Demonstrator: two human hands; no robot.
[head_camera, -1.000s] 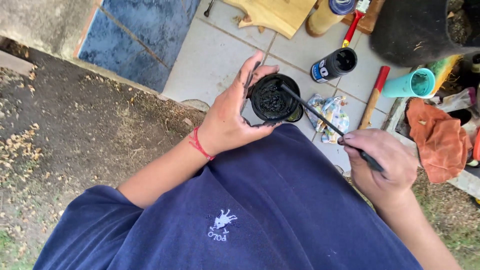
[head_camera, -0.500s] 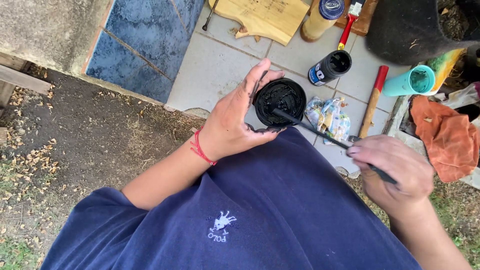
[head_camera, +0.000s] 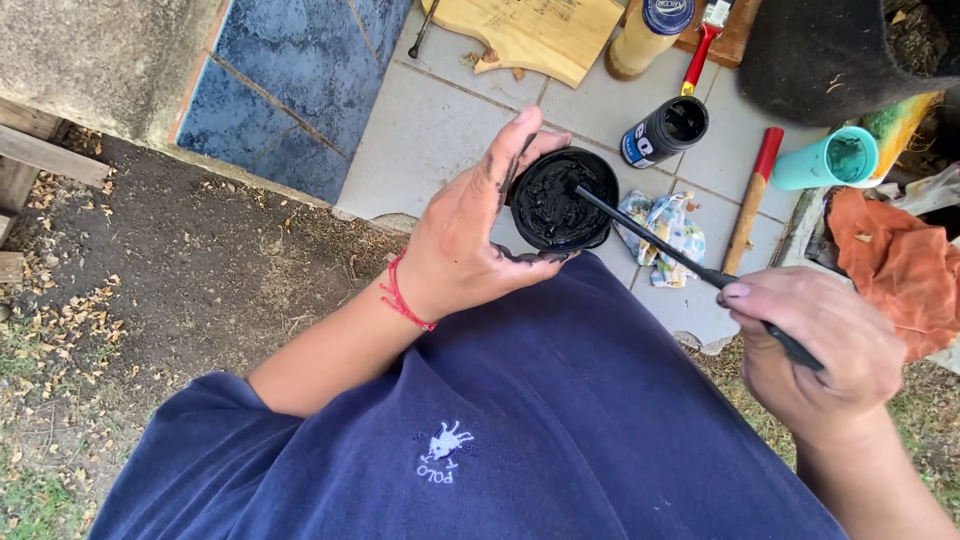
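While left hand (head_camera: 470, 250) fingers still grip black paint pot (head_camera: 562, 200), right hand (head_camera: 815, 350) keeps clasping brush (head_camera: 690, 265), tip dipped inside

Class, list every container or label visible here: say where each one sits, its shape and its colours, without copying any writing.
Black jar: round, open, held in the left hand.
Black bottle: open cylinder with a blue-and-white label, on the tiles.
Tan bottle: dark blue cap, at the top edge.
Teal cup: lying on its side, at the right.
Shirt logo: small white stitched emblem on navy cloth.
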